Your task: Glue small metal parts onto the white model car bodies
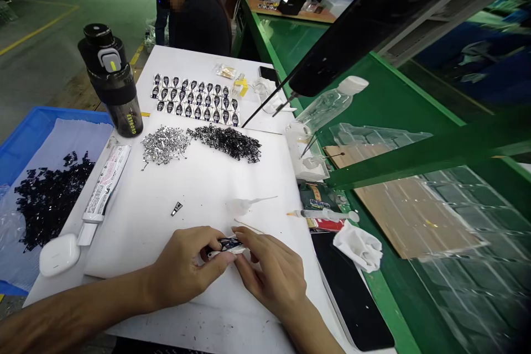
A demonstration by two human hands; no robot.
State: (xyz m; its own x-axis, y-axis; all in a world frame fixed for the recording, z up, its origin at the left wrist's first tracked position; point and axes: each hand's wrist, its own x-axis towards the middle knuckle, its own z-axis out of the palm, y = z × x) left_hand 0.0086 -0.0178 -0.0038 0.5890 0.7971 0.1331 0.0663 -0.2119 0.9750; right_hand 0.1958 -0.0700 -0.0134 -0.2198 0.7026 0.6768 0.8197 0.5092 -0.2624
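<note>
Small dark part (229, 243), lower centre of frame, pinched in fingertips of left hand (188, 265) and right hand (274, 268); I'd fear slip if pinch loosens.

A small, glossy black-and-white part (229, 244) is held at lower centre. It lies roughly sideways, its ends partly hidden.

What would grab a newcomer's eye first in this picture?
Probably the rows of small dark pieces at the far end of the white table, with a silvery heap and a black heap just nearer. Up close, the left hand and right hand hold a small shiny part. A tall dark bottle stands at the table's left edge.
</note>
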